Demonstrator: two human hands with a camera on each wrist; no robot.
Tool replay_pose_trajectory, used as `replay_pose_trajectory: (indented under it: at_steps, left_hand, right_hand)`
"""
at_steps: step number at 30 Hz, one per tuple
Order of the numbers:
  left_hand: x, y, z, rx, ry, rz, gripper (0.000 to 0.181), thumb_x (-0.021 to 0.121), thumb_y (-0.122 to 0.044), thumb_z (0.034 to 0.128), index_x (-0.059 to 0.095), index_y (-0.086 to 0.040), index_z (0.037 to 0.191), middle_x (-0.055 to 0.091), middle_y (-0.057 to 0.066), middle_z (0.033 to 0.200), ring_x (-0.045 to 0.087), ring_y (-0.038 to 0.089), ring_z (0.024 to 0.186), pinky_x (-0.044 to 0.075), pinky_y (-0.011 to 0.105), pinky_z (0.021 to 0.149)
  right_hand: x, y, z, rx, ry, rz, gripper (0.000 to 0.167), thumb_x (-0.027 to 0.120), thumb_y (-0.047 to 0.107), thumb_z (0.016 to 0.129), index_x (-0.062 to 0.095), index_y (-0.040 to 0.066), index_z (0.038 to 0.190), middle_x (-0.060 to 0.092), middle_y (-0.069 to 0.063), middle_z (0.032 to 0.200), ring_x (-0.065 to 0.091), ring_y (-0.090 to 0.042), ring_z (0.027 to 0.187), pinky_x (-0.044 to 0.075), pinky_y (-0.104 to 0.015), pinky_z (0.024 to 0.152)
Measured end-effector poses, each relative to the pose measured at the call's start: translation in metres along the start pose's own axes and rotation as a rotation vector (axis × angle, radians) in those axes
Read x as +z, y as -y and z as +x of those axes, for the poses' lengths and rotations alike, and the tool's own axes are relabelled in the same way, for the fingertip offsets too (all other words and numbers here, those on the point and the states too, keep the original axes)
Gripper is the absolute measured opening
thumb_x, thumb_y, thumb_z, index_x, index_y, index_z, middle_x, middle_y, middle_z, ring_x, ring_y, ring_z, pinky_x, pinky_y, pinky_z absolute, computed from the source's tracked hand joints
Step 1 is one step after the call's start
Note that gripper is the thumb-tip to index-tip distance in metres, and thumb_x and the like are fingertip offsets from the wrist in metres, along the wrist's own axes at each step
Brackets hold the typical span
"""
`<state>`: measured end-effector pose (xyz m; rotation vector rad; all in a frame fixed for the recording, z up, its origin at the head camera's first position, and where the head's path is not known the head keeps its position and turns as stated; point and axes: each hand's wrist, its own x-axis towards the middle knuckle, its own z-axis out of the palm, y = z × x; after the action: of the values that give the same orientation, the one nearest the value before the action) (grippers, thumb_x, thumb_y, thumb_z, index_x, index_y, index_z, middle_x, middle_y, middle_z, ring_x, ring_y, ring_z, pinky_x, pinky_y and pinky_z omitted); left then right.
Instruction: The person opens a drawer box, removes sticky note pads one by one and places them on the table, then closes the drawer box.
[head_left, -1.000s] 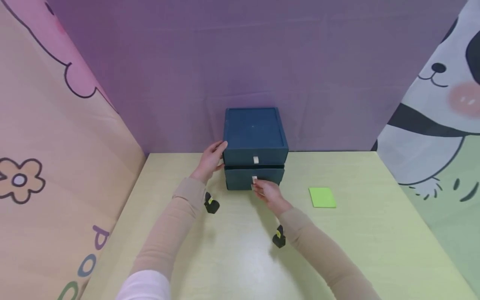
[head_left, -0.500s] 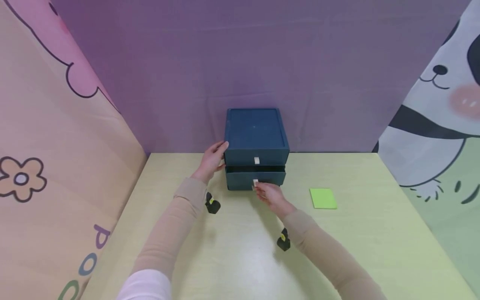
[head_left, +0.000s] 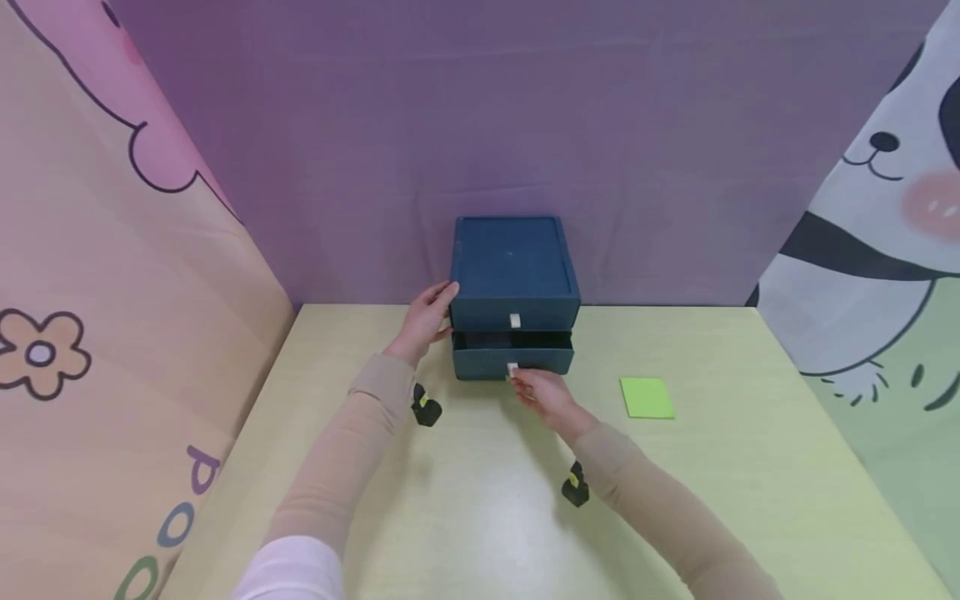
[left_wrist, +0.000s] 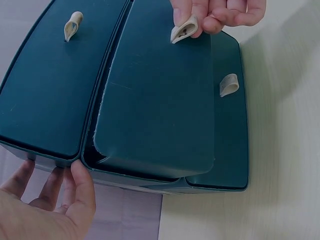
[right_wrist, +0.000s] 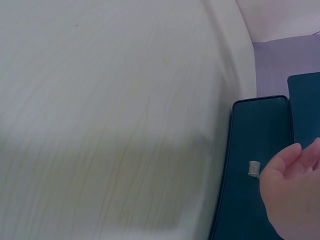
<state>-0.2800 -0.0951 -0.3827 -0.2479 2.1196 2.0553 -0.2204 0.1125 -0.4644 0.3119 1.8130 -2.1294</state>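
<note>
A dark blue chest of drawers (head_left: 512, 257) stands at the back of the table, by the purple cloth. My left hand (head_left: 424, 321) rests against its left side; in the left wrist view its fingertips touch that side wall. My right hand (head_left: 547, 395) pinches the small whitish loop pull (left_wrist: 184, 30) of the middle drawer (left_wrist: 155, 100), which stands partly out. The top drawer (left_wrist: 55, 75) and the bottom drawer (left_wrist: 231, 135) are in, each with a similar loop. Only a dark strip of the drawer's inside shows; its contents cannot be made out.
A light green square (head_left: 647, 397) lies on the pale tabletop (head_left: 465, 517) to the right. Black wrist-worn pieces hang under the wrists. A purple cloth (head_left: 480, 108) stands behind, with printed sheets at left and right, one with a panda (head_left: 847, 308).
The middle drawer has slid out towards me, its opening wider than before. My right hand has moved slightly back with the loop pull. My left hand has stayed on the chest's side.
</note>
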Motion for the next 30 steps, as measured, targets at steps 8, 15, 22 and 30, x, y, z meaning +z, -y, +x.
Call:
replay_pose_trajectory:
  at_steps: [8,15,22,30]
  left_hand:
    - [0.000,0.000,0.002,-0.001,-0.005,-0.010,0.056,0.052,-0.045,0.0951,0.040,-0.022,0.145,0.039,0.004,0.148,0.042,0.028,0.130,0.045,0.045,0.099]
    - [0.000,0.001,0.002,-0.004,-0.003,-0.009,0.056,0.052,-0.045,0.0950,0.039,-0.023,0.145,0.038,0.004,0.149,0.041,0.029,0.130,0.044,0.045,0.099]
    - [0.001,0.002,0.001,-0.002,0.002,-0.004,0.057,0.052,-0.046,0.0947,0.039,-0.023,0.145,0.038,0.003,0.149,0.041,0.028,0.131,0.044,0.046,0.099]
    - [0.001,0.001,0.001,0.002,-0.006,0.002,0.057,0.052,-0.046,0.0946,0.039,-0.023,0.145,0.038,0.004,0.149,0.042,0.029,0.130,0.045,0.045,0.098]
  right_hand:
    - [-0.002,-0.002,0.002,0.005,-0.013,-0.048,0.030,0.057,0.011,0.094,0.057,-0.011,0.115,0.065,0.002,0.081,0.057,-0.005,0.069,0.040,-0.045,0.104]
    - [-0.003,-0.004,0.000,-0.007,-0.020,-0.066,0.027,0.059,0.010,0.092,0.061,-0.011,0.109,0.067,-0.002,0.083,0.058,-0.006,0.070,0.038,-0.049,0.105]
    - [-0.003,-0.003,-0.007,-0.014,-0.011,-0.104,0.027,0.060,0.011,0.092,0.062,-0.011,0.108,0.066,-0.001,0.083,0.059,-0.010,0.075,0.040,-0.048,0.104]
    - [-0.011,-0.013,-0.004,-0.089,0.024,-0.203,0.035,0.066,0.022,0.089,0.065,-0.009,0.105,0.067,-0.017,0.099,0.062,-0.023,0.088,0.049,-0.042,0.094]
